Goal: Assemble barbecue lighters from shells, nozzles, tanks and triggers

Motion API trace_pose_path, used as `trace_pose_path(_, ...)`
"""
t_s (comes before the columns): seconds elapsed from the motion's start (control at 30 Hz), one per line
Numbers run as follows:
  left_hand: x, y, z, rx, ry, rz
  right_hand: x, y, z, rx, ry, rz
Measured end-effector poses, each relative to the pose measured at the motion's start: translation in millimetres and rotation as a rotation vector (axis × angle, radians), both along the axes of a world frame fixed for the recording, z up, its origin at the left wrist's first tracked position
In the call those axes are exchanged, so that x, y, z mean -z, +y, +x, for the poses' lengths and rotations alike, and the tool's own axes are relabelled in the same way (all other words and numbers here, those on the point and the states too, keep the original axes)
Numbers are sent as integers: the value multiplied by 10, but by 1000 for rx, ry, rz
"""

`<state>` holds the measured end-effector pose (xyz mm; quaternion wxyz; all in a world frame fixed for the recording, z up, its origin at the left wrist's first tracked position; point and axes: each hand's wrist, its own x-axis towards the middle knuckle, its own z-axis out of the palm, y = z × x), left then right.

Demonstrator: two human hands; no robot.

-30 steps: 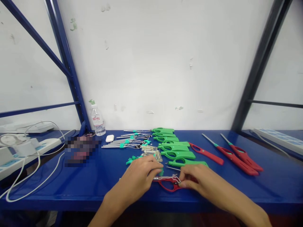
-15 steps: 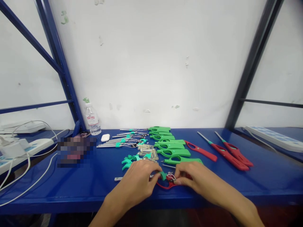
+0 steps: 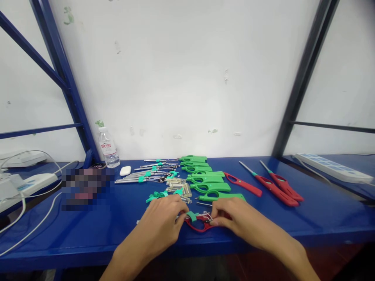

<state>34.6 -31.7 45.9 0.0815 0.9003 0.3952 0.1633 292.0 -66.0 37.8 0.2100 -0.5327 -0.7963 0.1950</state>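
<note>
Lower now, the teal clip [image 3: 192, 216] is pinched by your left hand [image 3: 164, 218] over the red handle [image 3: 199, 230] at six o'clock; your right hand [image 3: 234, 212] pinches wires [image 3: 209, 216]. Two red lighters [image 3: 277, 192] at four look assembled; green handles [image 3: 209, 180] seem unfinished

The long blue painted-metal tabletop [image 3: 117, 234] looks smooth and glossy, with pale sheen along its front; the green pistol-shaped plastic casings [image 3: 215, 187] look smooth with a soft shine, as does the slim red plastic casing [image 3: 247, 187]; the thin silver metal tubes [image 3: 129, 180] gleam; the clear ribbed plastic bottle [image 3: 108, 148] is glossy; the white painted wall [image 3: 175, 78] looks matt, rough only where it is chipped.
</note>
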Motion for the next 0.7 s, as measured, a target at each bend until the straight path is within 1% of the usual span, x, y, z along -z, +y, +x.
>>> trace_pose_path(0.1,-28,-13,-5,19,-2,-23,7,-1,1,1,3,6)
trace_pose_path(0.17,-19,-14,15,30,8,-22,13,2,1,-1,2,9)
trace_pose_path(0.3,65,1,95,52,35,6,24,9,3,-11,3,12)
trace_pose_path(0.47,169,10,190,44,48,54,24,9,10,-31,13,9)
trace_pose_path(0.7,223,26,221,59,28,55,-5,11,9,-38,20,10)
